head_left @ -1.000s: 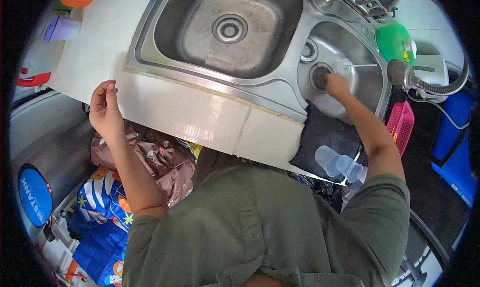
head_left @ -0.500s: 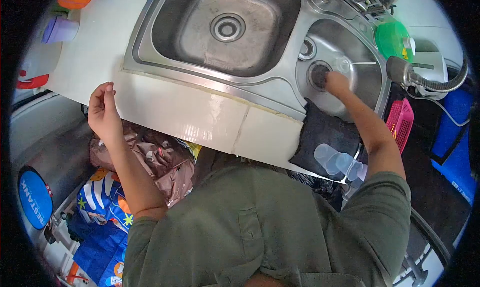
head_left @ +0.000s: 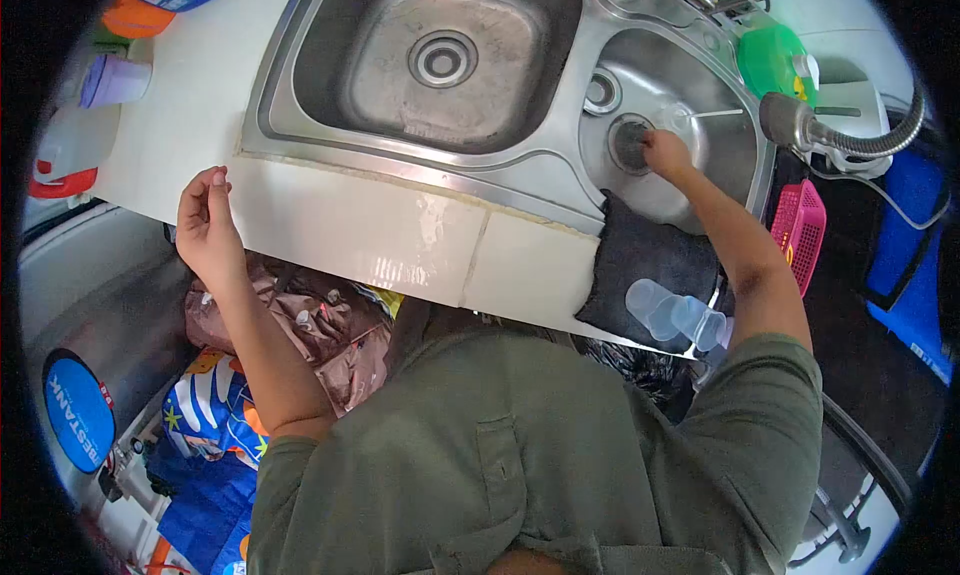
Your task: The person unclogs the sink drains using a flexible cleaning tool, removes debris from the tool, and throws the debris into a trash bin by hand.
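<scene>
My left hand [head_left: 208, 225] is raised over the left front edge of the white counter [head_left: 340, 210], its fingers curled and thumb near the fingertips; no object shows in it. Inside the small right sink bowl [head_left: 725, 150], my right hand [head_left: 667, 155] is closed at the right edge of the round dark drain [head_left: 629, 144]. Whatever its fingers grip is hidden or too small to name. A round metal strainer [head_left: 602, 92] sits behind the drain, and a clear round item with a white stick [head_left: 715, 113] lies to the right of it.
The large sink bowl [head_left: 440, 63] is left of the small one. Translucent cups [head_left: 675, 313] lie on a dark cloth [head_left: 635, 260] at the front edge. A sprayer [head_left: 790, 122], green bottle [head_left: 775, 63] and pink basket [head_left: 798, 230] stand at the right.
The view has shifted slightly, so the sinks sit a little further left and more of the blue pack at the top left shows. Both hands keep nearly the same pose.
</scene>
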Action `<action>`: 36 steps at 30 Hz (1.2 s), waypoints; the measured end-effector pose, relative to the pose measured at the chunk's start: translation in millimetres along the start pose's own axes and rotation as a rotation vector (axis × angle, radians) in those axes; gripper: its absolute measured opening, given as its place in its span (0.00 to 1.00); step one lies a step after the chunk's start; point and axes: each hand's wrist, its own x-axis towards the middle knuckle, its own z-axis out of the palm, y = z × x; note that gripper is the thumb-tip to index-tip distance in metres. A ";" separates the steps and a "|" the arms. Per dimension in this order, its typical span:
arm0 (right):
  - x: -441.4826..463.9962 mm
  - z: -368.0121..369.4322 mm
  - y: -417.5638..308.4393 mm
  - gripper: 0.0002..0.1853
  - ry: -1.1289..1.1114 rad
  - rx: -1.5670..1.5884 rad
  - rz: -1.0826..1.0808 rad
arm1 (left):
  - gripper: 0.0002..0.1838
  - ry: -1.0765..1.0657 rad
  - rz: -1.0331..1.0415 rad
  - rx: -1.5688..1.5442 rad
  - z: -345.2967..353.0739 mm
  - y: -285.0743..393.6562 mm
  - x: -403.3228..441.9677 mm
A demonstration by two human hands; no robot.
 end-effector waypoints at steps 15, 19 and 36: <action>-91.9 -74.1 57.1 0.08 -0.011 0.915 0.378 | 0.07 -0.098 0.055 -0.060 33.6 25.3 10.4; -113.2 -91.2 45.8 0.07 -0.050 1.079 0.390 | 0.07 -0.125 0.089 -0.093 51.4 37.1 11.1; -167.4 -149.3 17.7 0.06 0.183 1.144 0.289 | 0.09 -0.412 0.233 -0.064 108.5 59.0 -4.1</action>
